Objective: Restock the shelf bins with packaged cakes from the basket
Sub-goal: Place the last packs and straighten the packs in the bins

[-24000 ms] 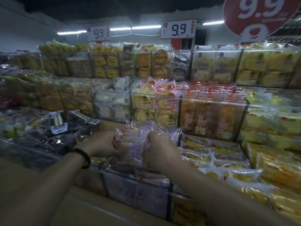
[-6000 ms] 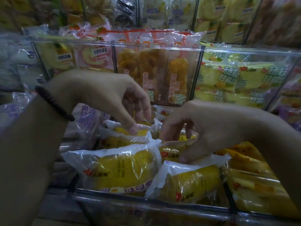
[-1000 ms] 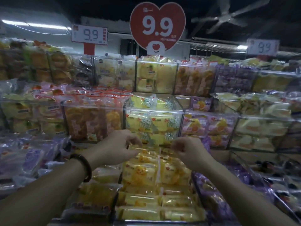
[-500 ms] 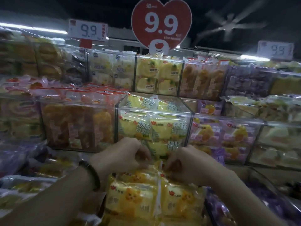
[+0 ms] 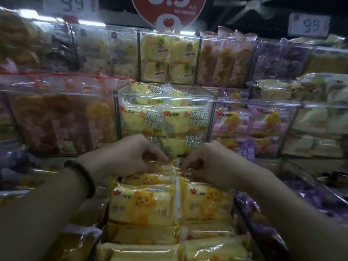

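Left hand (image 5: 130, 155) and right hand (image 5: 210, 162) pinch yellow cake packs (image 5: 145, 203) (tag (image 5: 309, 25) reads 9.9).

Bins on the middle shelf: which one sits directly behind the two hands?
The bin of pale yellow packs with green lettering. Its left neighbour holds orange-brown cakes, its right neighbour purple packs.

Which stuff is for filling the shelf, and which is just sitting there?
For the job: left hand, right hand, both pinching the yellow cake packs.
Just there: red heart sign, purple packs, orange cakes, wrist band.
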